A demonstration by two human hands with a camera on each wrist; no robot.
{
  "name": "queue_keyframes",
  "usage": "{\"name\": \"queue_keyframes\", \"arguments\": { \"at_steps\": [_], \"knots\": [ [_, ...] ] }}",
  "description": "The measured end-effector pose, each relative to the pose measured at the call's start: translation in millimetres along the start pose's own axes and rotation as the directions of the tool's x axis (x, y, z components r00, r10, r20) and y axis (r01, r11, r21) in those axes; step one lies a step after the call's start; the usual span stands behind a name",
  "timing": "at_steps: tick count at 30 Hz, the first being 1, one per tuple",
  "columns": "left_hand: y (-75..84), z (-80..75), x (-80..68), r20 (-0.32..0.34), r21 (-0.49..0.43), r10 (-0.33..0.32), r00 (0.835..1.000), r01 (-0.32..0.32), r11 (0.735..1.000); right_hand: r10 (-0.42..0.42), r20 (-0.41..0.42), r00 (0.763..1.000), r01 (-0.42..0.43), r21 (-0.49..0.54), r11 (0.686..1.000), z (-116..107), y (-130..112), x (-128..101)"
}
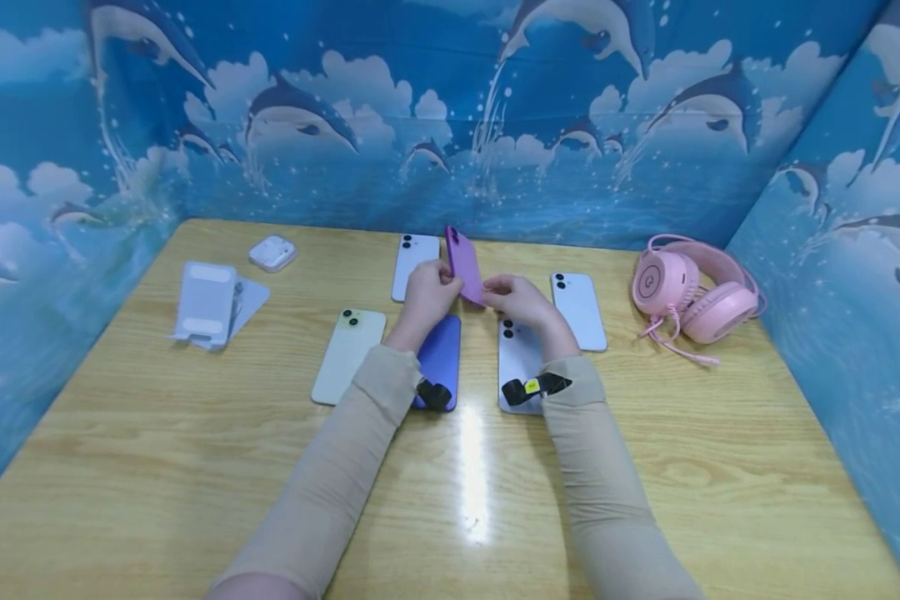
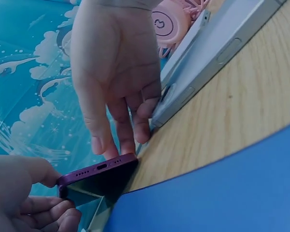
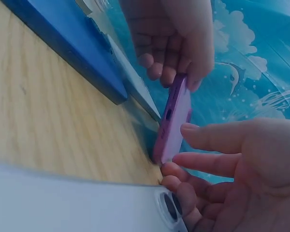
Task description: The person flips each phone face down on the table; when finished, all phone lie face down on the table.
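Observation:
A magenta phone [image 1: 466, 267] stands tilted at the back middle, its left side raised and its dark screen facing down and left. My left hand [image 1: 431, 292] pinches its lower left corner between thumb and fingers. My right hand [image 1: 523, 298] is at the opposite lower corner, with fingertips touching the phone and the thumb [image 3: 208, 137] close over its back. Under the left wrist lies a blue-violet phone [image 1: 441, 354]; under the right wrist, a silvery phone [image 1: 516, 354]. A pale lilac phone [image 1: 417, 258] lies behind the left hand.
A pale yellow-green phone [image 1: 348, 358] lies at left, a white phone [image 1: 579, 312] at right. Pink headphones [image 1: 690, 287] rest at the far right. A phone stand [image 1: 208, 304] and a small clear case [image 1: 272, 252] are at the back left. A dolphin-print cloth [image 1: 435, 108] walls the table.

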State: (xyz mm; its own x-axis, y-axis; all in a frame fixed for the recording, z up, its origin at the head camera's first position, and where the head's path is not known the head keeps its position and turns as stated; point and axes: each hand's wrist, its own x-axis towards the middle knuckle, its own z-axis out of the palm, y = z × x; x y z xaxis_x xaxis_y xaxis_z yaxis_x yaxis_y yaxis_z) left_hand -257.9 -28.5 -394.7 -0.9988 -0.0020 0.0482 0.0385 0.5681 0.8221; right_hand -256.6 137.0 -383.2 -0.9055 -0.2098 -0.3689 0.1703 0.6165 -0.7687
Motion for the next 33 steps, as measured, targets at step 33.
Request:
{"name": "queue_keyframes", "arguments": {
  "at_steps": [33],
  "knots": [
    [-4.5,27.5,-6.4,0.253,0.364,0.051,0.966,-0.144,0.920,0.080,-0.134,0.988,-0.097,-0.119,0.988,-13.9,9.4,-1.8]
  ]
}}
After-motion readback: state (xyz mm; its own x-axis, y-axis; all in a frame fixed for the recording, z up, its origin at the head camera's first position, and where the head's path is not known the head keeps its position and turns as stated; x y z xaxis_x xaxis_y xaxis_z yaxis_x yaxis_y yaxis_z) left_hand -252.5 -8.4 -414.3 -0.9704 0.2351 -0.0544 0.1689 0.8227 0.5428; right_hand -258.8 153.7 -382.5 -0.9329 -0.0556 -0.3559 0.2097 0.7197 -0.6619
